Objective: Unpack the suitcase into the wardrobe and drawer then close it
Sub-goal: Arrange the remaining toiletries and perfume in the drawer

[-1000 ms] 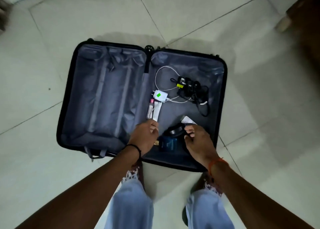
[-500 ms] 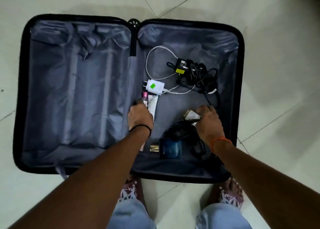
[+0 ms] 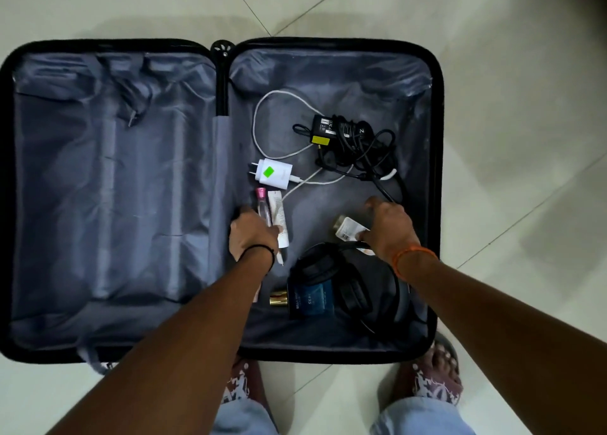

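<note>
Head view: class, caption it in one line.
Two hands, left hand and right hand, reach small items in an open suitcase.

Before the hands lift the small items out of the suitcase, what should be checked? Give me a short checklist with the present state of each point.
1. Left hand has a grip on the pink-capped bottle: ok, fingers curl round it.
2. White tube also held: cannot tell, it lies beside the hand.
3. Right hand holds the small labelled bottle: ok, thumb and fingers pinch it.
4. White charger cable free of the black adapter cords: not ok, they cross.
5. Left half of the suitcase emptied: ok.
6. Headphones and blue perfume box removed: not ok.
</note>
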